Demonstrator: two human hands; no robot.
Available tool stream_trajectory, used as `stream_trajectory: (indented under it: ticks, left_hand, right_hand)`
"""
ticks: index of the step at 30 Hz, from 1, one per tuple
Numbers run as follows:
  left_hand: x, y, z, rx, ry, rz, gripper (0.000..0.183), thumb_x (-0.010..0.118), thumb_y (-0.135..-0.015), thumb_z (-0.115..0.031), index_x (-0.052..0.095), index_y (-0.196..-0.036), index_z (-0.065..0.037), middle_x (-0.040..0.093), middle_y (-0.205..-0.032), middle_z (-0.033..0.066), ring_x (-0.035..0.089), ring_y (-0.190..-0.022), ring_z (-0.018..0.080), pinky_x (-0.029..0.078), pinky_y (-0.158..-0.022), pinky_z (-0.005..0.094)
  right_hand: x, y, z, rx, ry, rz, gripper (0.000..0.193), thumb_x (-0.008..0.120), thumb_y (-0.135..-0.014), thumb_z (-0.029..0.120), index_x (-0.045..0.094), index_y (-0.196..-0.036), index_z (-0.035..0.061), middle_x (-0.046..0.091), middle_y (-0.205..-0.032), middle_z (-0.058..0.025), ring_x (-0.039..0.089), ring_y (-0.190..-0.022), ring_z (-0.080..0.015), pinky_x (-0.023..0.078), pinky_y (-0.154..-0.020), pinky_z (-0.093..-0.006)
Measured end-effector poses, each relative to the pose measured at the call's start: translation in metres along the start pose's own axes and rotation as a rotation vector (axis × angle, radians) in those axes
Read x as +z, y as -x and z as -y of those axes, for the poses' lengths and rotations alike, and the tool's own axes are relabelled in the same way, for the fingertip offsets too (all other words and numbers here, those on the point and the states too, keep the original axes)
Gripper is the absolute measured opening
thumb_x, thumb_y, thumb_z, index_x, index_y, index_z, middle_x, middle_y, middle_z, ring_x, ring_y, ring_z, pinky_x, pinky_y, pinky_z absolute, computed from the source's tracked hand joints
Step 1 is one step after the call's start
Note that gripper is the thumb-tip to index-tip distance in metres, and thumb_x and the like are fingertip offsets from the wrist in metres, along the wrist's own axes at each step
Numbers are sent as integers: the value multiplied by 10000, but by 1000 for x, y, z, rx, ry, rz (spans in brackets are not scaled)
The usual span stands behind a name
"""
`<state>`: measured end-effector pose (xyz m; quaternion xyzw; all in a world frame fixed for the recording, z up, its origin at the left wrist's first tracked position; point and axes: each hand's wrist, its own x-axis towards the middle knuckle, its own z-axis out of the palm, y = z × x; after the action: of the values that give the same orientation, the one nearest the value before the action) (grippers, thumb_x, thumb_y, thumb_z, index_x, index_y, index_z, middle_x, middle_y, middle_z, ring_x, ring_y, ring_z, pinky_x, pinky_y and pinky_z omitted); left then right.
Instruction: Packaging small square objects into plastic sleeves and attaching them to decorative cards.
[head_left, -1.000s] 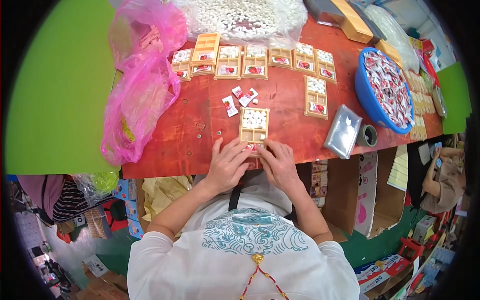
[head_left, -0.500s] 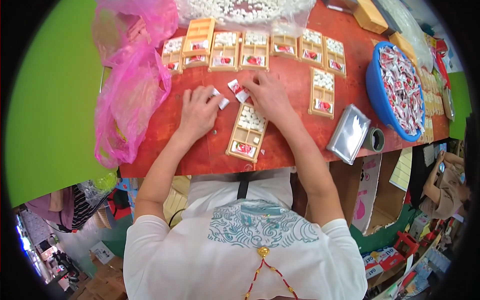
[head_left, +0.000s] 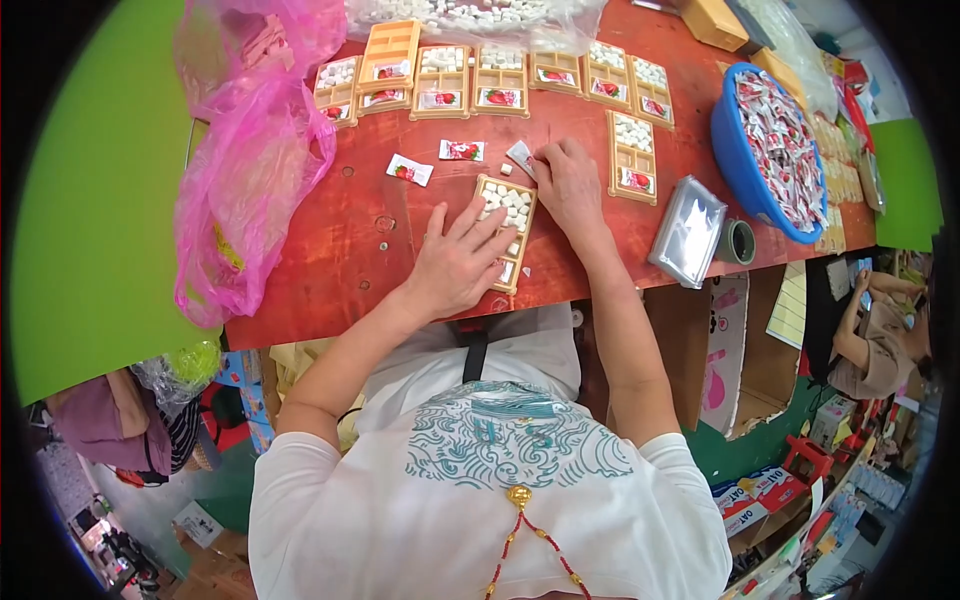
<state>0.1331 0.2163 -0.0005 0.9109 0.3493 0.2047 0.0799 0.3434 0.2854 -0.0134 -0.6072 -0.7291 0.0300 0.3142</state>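
My left hand (head_left: 452, 265) lies over the near tray with its fingers spread, covering part of its lower compartments. This tan tray (head_left: 525, 234) holds small white cubes (head_left: 511, 203) at its far end and a packet, partly hidden, at its near end. Just beyond its right corner, my right hand (head_left: 570, 188) has thumb and fingers closed on the end of a small white packet (head_left: 519, 155). Two red-and-white packets, one at left (head_left: 410, 170) and one in the middle (head_left: 461, 151), lie flat on the table. A loose white cube (head_left: 506, 169) sits beside the tray's far edge.
Similar filled trays (head_left: 440, 101) line the far side, and another tray (head_left: 633, 160) stands at right. Further right are a clear plastic case (head_left: 688, 232), a tape roll (head_left: 738, 242) and a blue basin (head_left: 727, 150) of packets. Pink plastic bags (head_left: 255, 190) lie left.
My left hand has let go of a packet and moved right and nearer, onto the tray. My right hand has shifted right, away from another packet, and now grips a different one.
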Motion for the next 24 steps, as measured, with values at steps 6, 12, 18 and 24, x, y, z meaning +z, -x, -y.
stream_trajectory:
  ticks: [6,12,18,24]
  left_hand:
    - [5,10,-3,-7,-16,-52,427,587,-848,-255,566,-1244,-98,488,-1344,90,345,-1330,299,248,-1008,607]
    - [6,17,7,-130,210,-187,380,564,-849,-148,567,-1221,-71,498,-1327,116,408,-1286,299,257,-1029,545]
    - [12,18,14,-198,299,-273,389,551,-826,-91,562,-1215,-73,523,-1295,127,440,-1258,306,241,-1056,479]
    - [13,18,16,-201,282,-232,399,566,-818,-102,558,-1216,-72,527,-1285,128,443,-1251,311,237,-1059,483]
  right_hand:
    - [-3,19,12,-30,-6,-115,94,618,-813,111,628,-892,60,581,-882,-111,582,-847,-319,451,-740,-424]
    - [-41,41,51,-127,-103,117,111,653,-771,91,619,-873,62,574,-905,-90,570,-864,-281,426,-753,-404]
    - [-39,62,60,-238,-20,306,111,658,-765,93,619,-865,66,558,-888,-74,554,-890,-263,399,-798,-386]
    - [-33,57,54,-186,-97,192,82,656,-773,86,620,-839,51,556,-851,-80,555,-842,-270,403,-757,-378]
